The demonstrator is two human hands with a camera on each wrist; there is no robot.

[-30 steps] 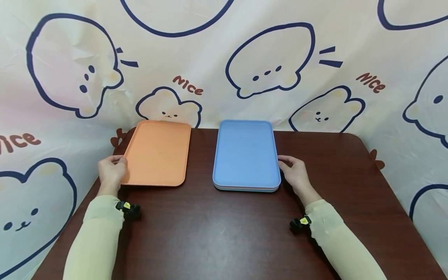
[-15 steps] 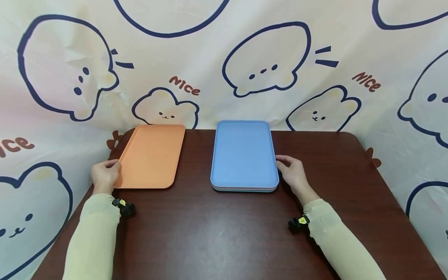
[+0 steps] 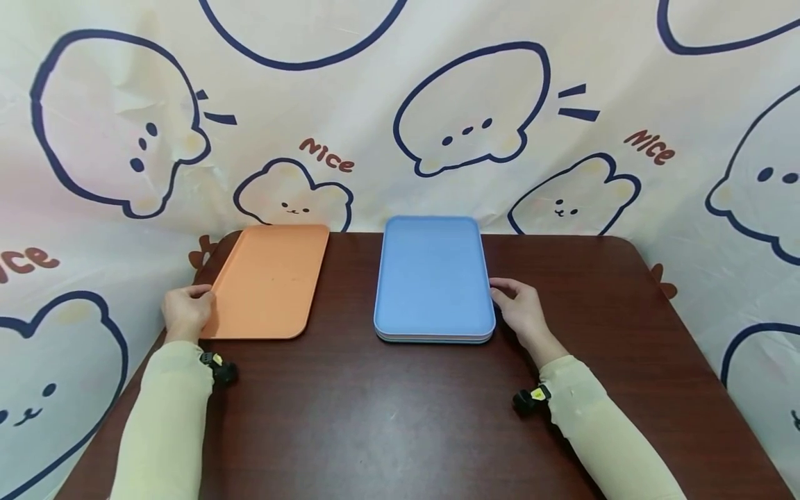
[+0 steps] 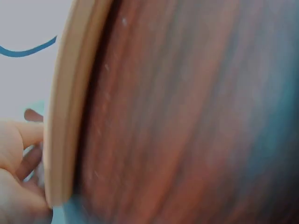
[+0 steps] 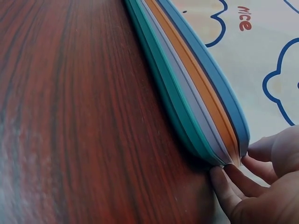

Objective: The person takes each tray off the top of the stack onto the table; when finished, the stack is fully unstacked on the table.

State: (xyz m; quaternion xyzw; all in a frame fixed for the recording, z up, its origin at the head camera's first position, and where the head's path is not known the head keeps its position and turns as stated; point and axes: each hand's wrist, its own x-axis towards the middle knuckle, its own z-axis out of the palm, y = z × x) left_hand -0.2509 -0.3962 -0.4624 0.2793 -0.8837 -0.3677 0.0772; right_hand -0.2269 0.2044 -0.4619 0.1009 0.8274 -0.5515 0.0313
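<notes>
In the head view, my left hand (image 3: 187,311) holds an orange tray (image 3: 267,283) by its left edge, at the table's far left. The left wrist view shows my thumb and fingers at the rim of that tray (image 4: 70,102), with the table beneath. My right hand (image 3: 520,309) touches the right side of a stack of trays topped by a blue tray (image 3: 432,276). Seen from the right wrist, its fingertips rest along the stack's edge, where an orange tray (image 5: 198,70), a lavender tray (image 5: 187,93) and a teal tray (image 5: 175,105) lie under the blue one.
Both trays lie near the back edge of a dark brown wooden table (image 3: 369,417). A cream cloth (image 3: 462,90) with cartoon bears and the word "Nice" hangs behind the table and at its sides. A small black camera (image 3: 223,371) is strapped to my left wrist.
My left hand has drawn the orange tray left and slightly nearer, widening the gap to the stack. The right hand stays at the stack's side. The whole head view has shifted slightly.
</notes>
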